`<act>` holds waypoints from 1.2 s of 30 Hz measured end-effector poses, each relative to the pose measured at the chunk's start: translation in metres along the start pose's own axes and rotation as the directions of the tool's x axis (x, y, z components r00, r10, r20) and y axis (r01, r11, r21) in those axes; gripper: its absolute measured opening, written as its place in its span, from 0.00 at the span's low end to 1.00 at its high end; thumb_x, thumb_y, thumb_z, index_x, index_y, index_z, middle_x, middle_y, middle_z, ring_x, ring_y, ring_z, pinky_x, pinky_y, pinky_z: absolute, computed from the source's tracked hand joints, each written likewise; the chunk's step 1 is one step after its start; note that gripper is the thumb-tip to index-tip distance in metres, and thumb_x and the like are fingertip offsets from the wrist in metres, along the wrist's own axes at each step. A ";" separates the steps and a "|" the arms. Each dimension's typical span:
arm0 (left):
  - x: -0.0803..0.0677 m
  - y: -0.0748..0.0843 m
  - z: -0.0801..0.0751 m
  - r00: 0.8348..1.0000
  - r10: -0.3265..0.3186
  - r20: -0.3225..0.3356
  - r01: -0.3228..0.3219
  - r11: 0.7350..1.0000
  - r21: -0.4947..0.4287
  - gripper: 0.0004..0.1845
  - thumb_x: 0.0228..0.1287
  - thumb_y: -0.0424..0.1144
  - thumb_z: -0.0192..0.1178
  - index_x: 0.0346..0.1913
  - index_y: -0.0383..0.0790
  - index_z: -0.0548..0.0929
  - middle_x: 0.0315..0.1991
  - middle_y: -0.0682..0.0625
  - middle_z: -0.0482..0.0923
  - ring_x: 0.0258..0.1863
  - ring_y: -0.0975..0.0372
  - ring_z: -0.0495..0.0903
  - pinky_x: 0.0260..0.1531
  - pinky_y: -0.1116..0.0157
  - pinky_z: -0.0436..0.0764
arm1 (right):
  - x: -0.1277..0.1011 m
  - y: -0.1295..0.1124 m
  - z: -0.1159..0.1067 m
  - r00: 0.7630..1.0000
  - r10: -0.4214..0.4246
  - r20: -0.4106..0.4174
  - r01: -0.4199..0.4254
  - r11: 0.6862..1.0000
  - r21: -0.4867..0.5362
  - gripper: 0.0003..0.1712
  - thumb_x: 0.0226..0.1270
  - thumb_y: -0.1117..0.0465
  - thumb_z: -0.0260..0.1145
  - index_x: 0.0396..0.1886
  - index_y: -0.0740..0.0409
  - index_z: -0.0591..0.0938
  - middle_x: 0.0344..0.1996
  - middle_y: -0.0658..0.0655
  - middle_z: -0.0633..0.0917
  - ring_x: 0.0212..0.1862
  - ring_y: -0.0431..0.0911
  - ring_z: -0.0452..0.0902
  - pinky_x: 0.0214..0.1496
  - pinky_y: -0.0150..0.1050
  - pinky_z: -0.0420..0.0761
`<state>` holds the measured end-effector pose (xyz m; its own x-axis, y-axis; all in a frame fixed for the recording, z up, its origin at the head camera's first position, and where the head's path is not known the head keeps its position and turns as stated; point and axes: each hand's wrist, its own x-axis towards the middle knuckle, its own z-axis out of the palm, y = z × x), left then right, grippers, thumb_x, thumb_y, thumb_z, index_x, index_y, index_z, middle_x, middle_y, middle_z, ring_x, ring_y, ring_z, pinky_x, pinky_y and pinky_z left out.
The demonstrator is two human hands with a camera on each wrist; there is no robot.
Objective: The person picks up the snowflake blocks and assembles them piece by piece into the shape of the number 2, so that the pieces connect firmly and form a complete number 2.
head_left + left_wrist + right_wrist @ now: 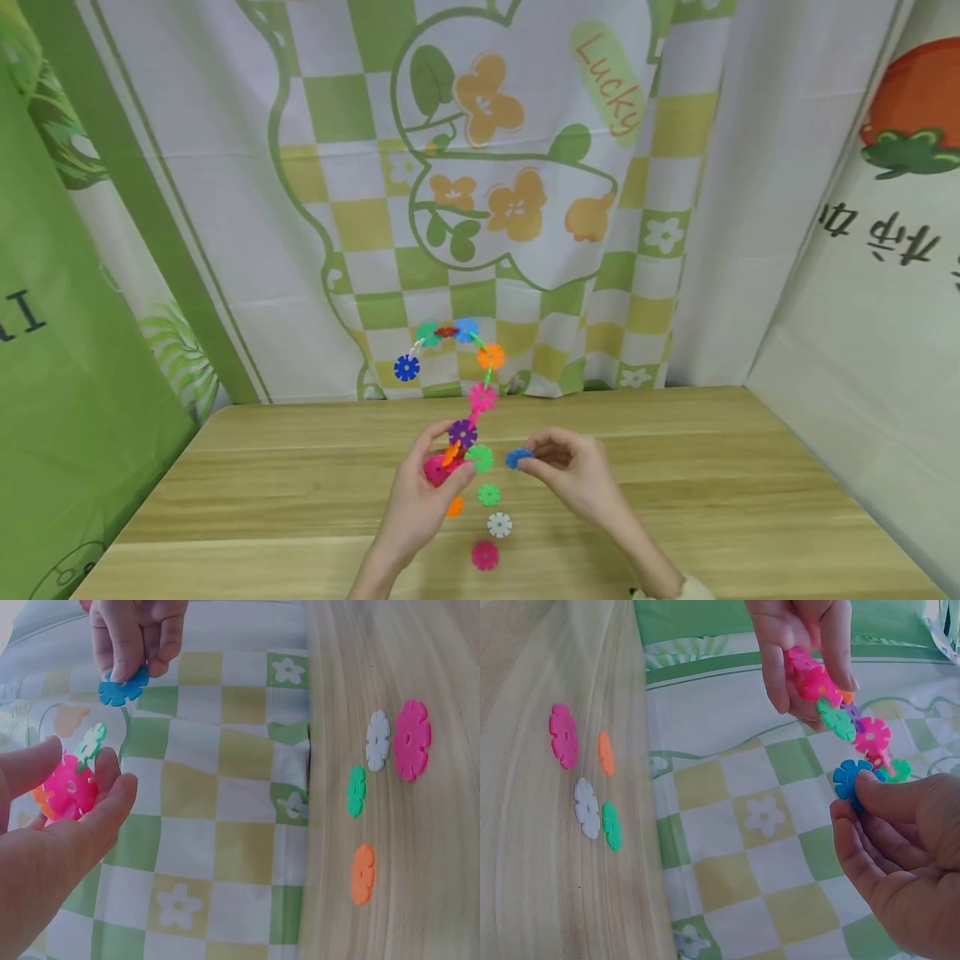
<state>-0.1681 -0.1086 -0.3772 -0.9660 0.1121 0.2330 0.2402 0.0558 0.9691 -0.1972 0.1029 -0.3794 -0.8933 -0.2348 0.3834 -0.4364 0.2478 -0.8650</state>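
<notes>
My left hand (pixel 438 477) grips the bottom of a chain of colourful snowflake discs (pixel 480 375) by its pink end disc (pixel 70 789); the chain rises and arches over to a dark blue disc (pixel 407 367). A green disc (pixel 480 457) juts from the chain's lower end towards my right hand (pixel 551 458). That hand pinches a single blue disc (pixel 517 458) just right of the green one, not touching it. In the right wrist view the blue disc (pixel 849 782) sits at my fingertips, with the chain (pixel 832 705) above it.
Loose discs lie on the wooden table (pixel 712 500) below my hands: orange (pixel 454 506), green (pixel 489 494), white (pixel 498 525) and pink (pixel 485 555). Patterned cloth hangs behind and to both sides of the table.
</notes>
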 end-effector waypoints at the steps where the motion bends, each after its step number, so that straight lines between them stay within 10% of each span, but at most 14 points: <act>1: 0.000 0.000 0.000 1.000 -0.006 0.002 0.006 1.000 -0.004 0.28 0.62 0.31 0.63 0.64 0.40 0.68 0.43 0.37 0.78 0.37 0.55 0.82 0.37 0.65 0.83 | 0.000 0.000 0.000 1.000 -0.011 -0.001 0.011 1.000 -0.002 0.08 0.52 0.72 0.72 0.33 0.66 0.83 0.30 0.59 0.86 0.34 0.43 0.84 0.38 0.32 0.83; 13: 0.000 -0.005 0.002 0.993 -0.055 0.100 0.061 0.997 -0.054 0.27 0.63 0.32 0.63 0.64 0.41 0.68 0.45 0.38 0.79 0.42 0.52 0.82 0.45 0.60 0.82 | -0.001 0.003 0.004 0.951 -0.308 0.010 0.308 0.950 -0.040 0.08 0.49 0.76 0.72 0.28 0.63 0.85 0.28 0.58 0.87 0.30 0.46 0.84 0.34 0.36 0.85; 26: -0.002 -0.001 0.003 0.986 -0.046 0.161 0.075 0.981 -0.179 0.29 0.64 0.32 0.61 0.67 0.38 0.63 0.48 0.34 0.78 0.45 0.53 0.82 0.51 0.58 0.79 | 0.004 0.004 0.008 0.741 -0.668 -0.071 0.646 0.738 -0.195 0.17 0.33 0.82 0.75 0.23 0.62 0.84 0.22 0.57 0.85 0.25 0.44 0.82 0.33 0.27 0.81; 36: 0.000 -0.001 0.006 0.992 -0.050 0.113 0.071 0.980 -0.187 0.30 0.60 0.31 0.64 0.65 0.40 0.66 0.47 0.33 0.79 0.43 0.54 0.83 0.47 0.59 0.81 | 0.005 0.003 0.008 0.729 -0.680 -0.078 0.653 0.725 -0.220 0.16 0.36 0.81 0.75 0.24 0.61 0.84 0.24 0.56 0.86 0.26 0.45 0.83 0.35 0.28 0.82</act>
<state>-0.1674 -0.1024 -0.3785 -0.9598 0.2210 0.1732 0.1488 -0.1227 0.9812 -0.2021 0.0946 -0.3826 -0.3632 -0.2663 0.8929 -0.9231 0.2332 -0.3059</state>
